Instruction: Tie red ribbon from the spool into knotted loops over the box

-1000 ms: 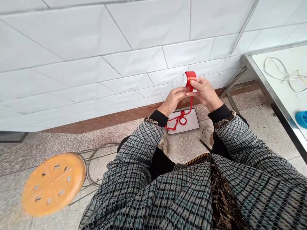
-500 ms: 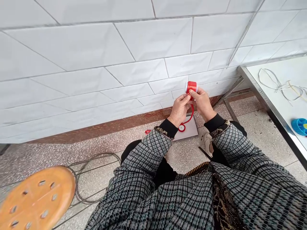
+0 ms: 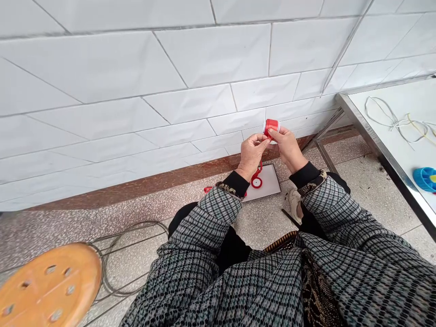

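A spool of red ribbon (image 3: 271, 126) with white rims is gripped by my right hand (image 3: 288, 147), its thumb across the red winding. Close against it on the left, my left hand (image 3: 251, 153) pinches the red strand at the spool's lower edge. Below my hands, a red cord (image 3: 260, 169) hangs beside my left wrist. A small round red piece with a white centre (image 3: 256, 182) shows over a white tray (image 3: 269, 181) on the floor. Another red item (image 3: 207, 189) lies left of the tray, partly behind my sleeve.
An orange stool (image 3: 51, 281) with holes and metal legs stands at the lower left. On the right, a metal-edged table (image 3: 381, 150) holds loose wires (image 3: 397, 123) and a blue round object (image 3: 425, 179). A white tiled wall (image 3: 218, 54) rises ahead.
The red cord now hangs close by my left wrist instead of curving out between my hands. My left hand has shifted slightly left, and the spool sits a little lower in view.
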The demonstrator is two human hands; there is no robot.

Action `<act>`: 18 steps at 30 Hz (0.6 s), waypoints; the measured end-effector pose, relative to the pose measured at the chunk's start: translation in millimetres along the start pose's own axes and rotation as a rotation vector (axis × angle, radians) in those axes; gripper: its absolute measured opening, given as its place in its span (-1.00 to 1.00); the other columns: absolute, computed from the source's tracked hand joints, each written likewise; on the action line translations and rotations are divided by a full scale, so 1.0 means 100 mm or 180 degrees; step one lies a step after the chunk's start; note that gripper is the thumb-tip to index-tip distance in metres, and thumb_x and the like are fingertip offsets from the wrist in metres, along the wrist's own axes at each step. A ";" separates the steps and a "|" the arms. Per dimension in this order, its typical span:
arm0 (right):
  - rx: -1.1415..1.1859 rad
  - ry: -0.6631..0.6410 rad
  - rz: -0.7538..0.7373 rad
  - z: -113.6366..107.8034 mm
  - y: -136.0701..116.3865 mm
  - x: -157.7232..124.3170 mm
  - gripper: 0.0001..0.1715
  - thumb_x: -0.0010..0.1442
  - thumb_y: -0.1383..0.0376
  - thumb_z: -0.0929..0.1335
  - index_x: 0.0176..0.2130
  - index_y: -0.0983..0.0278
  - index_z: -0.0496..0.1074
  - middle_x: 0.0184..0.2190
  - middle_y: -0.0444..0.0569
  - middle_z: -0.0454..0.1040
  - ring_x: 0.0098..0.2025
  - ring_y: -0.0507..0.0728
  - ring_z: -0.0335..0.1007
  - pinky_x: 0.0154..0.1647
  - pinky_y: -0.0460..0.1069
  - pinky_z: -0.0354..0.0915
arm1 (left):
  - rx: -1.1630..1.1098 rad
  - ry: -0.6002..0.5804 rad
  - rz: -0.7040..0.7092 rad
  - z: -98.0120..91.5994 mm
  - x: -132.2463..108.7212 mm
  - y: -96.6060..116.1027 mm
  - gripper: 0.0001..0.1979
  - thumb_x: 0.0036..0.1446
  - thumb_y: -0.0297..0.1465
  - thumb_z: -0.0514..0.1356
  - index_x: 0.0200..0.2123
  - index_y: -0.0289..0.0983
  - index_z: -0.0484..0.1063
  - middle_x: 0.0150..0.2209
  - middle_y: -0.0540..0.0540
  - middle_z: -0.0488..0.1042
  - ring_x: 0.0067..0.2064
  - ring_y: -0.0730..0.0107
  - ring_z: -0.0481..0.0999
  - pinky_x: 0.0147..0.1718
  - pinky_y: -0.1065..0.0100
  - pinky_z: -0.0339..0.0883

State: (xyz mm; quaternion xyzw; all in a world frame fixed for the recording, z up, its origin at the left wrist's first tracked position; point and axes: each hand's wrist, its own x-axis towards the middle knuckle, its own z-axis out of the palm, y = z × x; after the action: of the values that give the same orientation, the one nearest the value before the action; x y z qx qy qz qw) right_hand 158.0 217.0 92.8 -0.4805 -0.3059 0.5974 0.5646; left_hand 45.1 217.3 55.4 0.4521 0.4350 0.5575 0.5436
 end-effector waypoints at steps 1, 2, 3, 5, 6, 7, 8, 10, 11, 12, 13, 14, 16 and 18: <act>-0.0066 0.0007 -0.0036 0.00 -0.01 0.00 -0.69 -0.05 0.18 0.55 -0.31 0.26 0.51 -0.40 -0.19 0.51 -0.36 0.00 0.41 -0.36 -0.08 0.42 | 0.0034 -0.0005 0.0027 -0.01 0.01 -0.01 -0.87 0.07 -0.37 0.39 -0.40 -0.26 0.50 -0.38 0.02 0.53 -0.34 0.48 0.45 -0.28 0.41 0.36; -0.0140 0.0025 -0.0073 -0.01 -0.01 0.00 -0.71 -0.04 0.18 0.54 -0.32 0.26 0.51 -0.41 -0.19 0.51 -0.38 0.00 0.39 -0.41 -0.09 0.38 | 0.0042 -0.0017 0.0064 -0.01 0.01 -0.01 -0.87 0.07 -0.37 0.38 -0.40 -0.26 0.50 -0.39 0.02 0.52 -0.35 0.49 0.44 -0.28 0.42 0.36; -0.0220 0.0050 -0.0109 -0.01 -0.01 0.01 -0.73 -0.03 0.19 0.53 -0.32 0.27 0.52 -0.42 -0.19 0.51 -0.41 -0.01 0.36 -0.46 -0.10 0.31 | 0.0039 -0.0046 0.0104 -0.02 0.01 -0.02 -0.88 0.07 -0.37 0.37 -0.39 -0.26 0.50 -0.39 0.02 0.53 -0.34 0.48 0.45 -0.27 0.41 0.36; -0.0366 0.0113 -0.0204 -0.01 -0.01 0.03 -0.77 0.00 0.20 0.51 -0.33 0.26 0.53 -0.44 -0.19 0.51 -0.47 -0.03 0.28 -0.52 -0.11 0.19 | 0.0100 -0.0164 0.0160 -0.02 0.01 -0.02 -0.88 0.09 -0.36 0.36 -0.33 -0.27 0.54 -0.35 -0.01 0.56 -0.31 0.46 0.48 -0.22 0.40 0.38; -0.0412 0.0141 -0.0266 -0.02 -0.01 0.04 -0.79 0.00 0.21 0.51 -0.34 0.26 0.53 -0.45 -0.19 0.51 -0.48 -0.04 0.25 -0.51 -0.10 0.16 | 0.0202 -0.0245 0.0167 -0.02 0.00 -0.01 -0.87 0.09 -0.34 0.36 -0.30 -0.27 0.56 -0.33 -0.02 0.57 -0.30 0.44 0.48 -0.22 0.40 0.37; -0.0436 0.0164 -0.0325 -0.03 -0.02 0.06 -0.80 0.01 0.21 0.51 -0.35 0.26 0.53 -0.47 -0.20 0.50 -0.48 -0.04 0.24 -0.49 -0.10 0.17 | 0.0346 -0.0319 0.0159 -0.03 0.00 0.00 -0.85 0.10 -0.31 0.35 -0.30 -0.27 0.58 -0.35 -0.02 0.57 -0.31 0.44 0.47 -0.24 0.39 0.36; -0.0439 0.0180 -0.0368 -0.04 -0.02 0.07 -0.80 0.01 0.21 0.52 -0.36 0.26 0.52 -0.47 -0.20 0.51 -0.47 -0.03 0.24 -0.45 -0.09 0.19 | 0.0506 -0.0366 0.0146 -0.04 0.00 0.02 -0.83 0.10 -0.28 0.35 -0.32 -0.27 0.59 -0.40 0.00 0.55 -0.35 0.44 0.44 -0.29 0.39 0.33; -0.0375 0.0200 -0.0390 -0.07 -0.02 0.10 -0.78 0.02 0.19 0.53 -0.36 0.25 0.52 -0.47 -0.19 0.52 -0.45 -0.03 0.29 -0.38 -0.09 0.24 | 0.0774 -0.0396 0.0124 -0.06 -0.01 0.05 -0.79 0.11 -0.23 0.34 -0.39 -0.28 0.58 -0.50 0.03 0.45 -0.43 0.46 0.35 -0.38 0.39 0.23; -0.0314 0.0203 -0.0356 -0.09 -0.03 0.11 -0.76 0.02 0.18 0.54 -0.36 0.25 0.52 -0.46 -0.19 0.53 -0.44 -0.02 0.32 -0.35 -0.08 0.26 | 0.0848 -0.0432 0.0106 -0.08 -0.01 0.07 -0.77 0.10 -0.22 0.34 -0.43 -0.28 0.57 -0.53 0.05 0.42 -0.45 0.48 0.31 -0.41 0.39 0.19; -0.0247 0.0207 -0.0288 -0.10 -0.03 0.12 -0.74 0.01 0.16 0.55 -0.35 0.25 0.52 -0.45 -0.18 0.54 -0.42 -0.01 0.37 -0.33 -0.08 0.28 | 0.0876 -0.0517 0.0062 -0.10 -0.01 0.09 -0.75 0.09 -0.21 0.34 -0.45 -0.28 0.56 -0.55 0.05 0.40 -0.47 0.49 0.29 -0.42 0.39 0.17; -0.0172 0.0201 -0.0202 -0.12 -0.03 0.13 -0.72 0.01 0.15 0.56 -0.34 0.24 0.51 -0.44 -0.17 0.55 -0.40 0.01 0.42 -0.32 -0.08 0.30 | 0.0873 -0.0657 -0.0014 -0.11 -0.02 0.10 -0.75 0.07 -0.20 0.34 -0.46 -0.29 0.56 -0.55 0.05 0.40 -0.47 0.49 0.28 -0.42 0.39 0.17; -0.0091 0.0190 -0.0112 -0.13 -0.03 0.13 -0.70 0.00 0.14 0.56 -0.33 0.24 0.51 -0.42 -0.16 0.57 -0.35 0.03 0.48 -0.30 -0.07 0.33 | 0.0870 -0.0835 -0.0119 -0.12 -0.02 0.12 -0.74 0.05 -0.20 0.35 -0.47 -0.29 0.56 -0.54 0.04 0.42 -0.47 0.50 0.29 -0.42 0.40 0.17; 0.0058 0.0193 0.0064 -0.16 -0.03 0.15 -0.67 -0.02 0.13 0.58 -0.32 0.23 0.50 -0.38 -0.13 0.59 -0.26 0.10 0.56 -0.28 -0.05 0.37 | 0.0901 -0.1198 -0.0375 -0.14 -0.03 0.14 -0.74 0.01 -0.20 0.36 -0.46 -0.31 0.59 -0.55 0.03 0.42 -0.49 0.51 0.27 -0.44 0.40 0.15; 0.0177 0.0203 0.0179 -0.18 -0.02 0.16 -0.66 -0.02 0.13 0.58 -0.31 0.23 0.49 -0.35 -0.10 0.61 -0.19 0.14 0.60 -0.27 -0.03 0.40 | 0.0977 -0.1482 -0.0564 -0.16 -0.05 0.14 -0.74 0.00 -0.21 0.36 -0.39 -0.32 0.64 -0.55 0.03 0.44 -0.50 0.52 0.26 -0.46 0.41 0.14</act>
State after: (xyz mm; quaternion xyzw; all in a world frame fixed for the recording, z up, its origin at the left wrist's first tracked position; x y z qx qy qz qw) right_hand 177.0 229.8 84.9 -0.4918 -0.2574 0.6057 0.5701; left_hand 26.1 212.0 65.8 0.6050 0.4156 0.3168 0.6007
